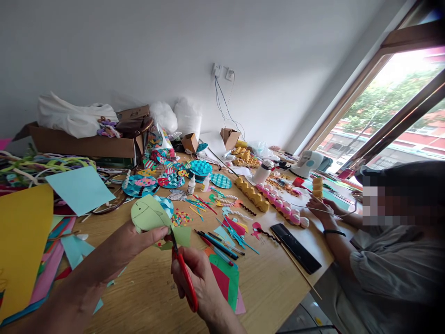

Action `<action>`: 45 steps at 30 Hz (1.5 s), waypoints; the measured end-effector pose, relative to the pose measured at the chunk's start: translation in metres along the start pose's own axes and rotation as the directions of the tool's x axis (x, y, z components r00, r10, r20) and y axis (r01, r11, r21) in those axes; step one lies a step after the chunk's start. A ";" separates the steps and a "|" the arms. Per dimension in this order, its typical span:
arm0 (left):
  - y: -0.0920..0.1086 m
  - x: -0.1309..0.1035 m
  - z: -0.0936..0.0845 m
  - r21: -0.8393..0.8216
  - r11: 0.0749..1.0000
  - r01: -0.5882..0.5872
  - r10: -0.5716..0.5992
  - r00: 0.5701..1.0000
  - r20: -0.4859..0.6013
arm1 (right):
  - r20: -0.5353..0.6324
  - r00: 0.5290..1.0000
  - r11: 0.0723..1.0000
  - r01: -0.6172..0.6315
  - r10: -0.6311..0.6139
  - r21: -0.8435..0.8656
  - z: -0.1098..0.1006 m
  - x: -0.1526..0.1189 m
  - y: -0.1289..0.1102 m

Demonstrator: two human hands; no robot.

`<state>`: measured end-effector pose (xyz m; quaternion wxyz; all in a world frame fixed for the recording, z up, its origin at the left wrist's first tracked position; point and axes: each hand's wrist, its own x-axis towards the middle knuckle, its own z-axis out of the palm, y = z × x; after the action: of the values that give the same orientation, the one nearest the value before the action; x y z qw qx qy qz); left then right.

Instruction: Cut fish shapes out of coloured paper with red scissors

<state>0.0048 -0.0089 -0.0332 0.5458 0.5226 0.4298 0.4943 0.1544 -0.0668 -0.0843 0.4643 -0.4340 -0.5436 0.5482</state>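
Observation:
My left hand [134,241] holds a light green paper [148,212] with a fish outline drawn on it, the thumb lying on its lower edge. My right hand [198,278] is closed round the red handles of the scissors [187,278]. Their dark blades point up and meet the right edge of the green paper, beside my left thumb. Another green scrap [181,236] lies just behind the blades. Pens [219,246] rest on the table to the right of the scissors, above a green sheet [233,278] with a red piece on it.
Yellow card [26,236] and light blue paper [80,190] lie at the left. Decorated blue plates [141,184] and glue bottles [191,185] stand farther back. A black phone [295,248] is at the right, near a person [399,260] holding a yellow twisted piece [317,188].

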 end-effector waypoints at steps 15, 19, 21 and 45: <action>0.002 0.005 -0.015 0.142 0.986 -0.083 0.058 0.983 0.174 | 0.003 1.000 0.984 -0.014 0.014 -0.179 -0.004 -0.003 -0.003; 0.006 0.006 -0.014 0.199 0.974 -0.104 0.063 0.978 0.201 | -0.005 1.000 0.976 0.004 -0.005 -0.218 -0.005 -0.003 -0.005; 0.007 0.006 -0.013 0.198 0.974 -0.112 0.073 0.978 0.196 | -0.014 1.000 0.977 -0.008 0.005 -0.213 -0.004 -0.002 -0.006; 0.004 0.005 -0.017 0.289 0.952 -0.105 0.015 0.955 0.296 | 0.084 0.996 0.997 -0.010 0.017 -0.081 -0.011 -0.002 0.001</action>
<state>-0.0115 -0.0018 -0.0308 0.5013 0.6793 0.3992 0.3576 0.1651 -0.0665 -0.0856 0.4193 -0.4325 -0.5816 0.5466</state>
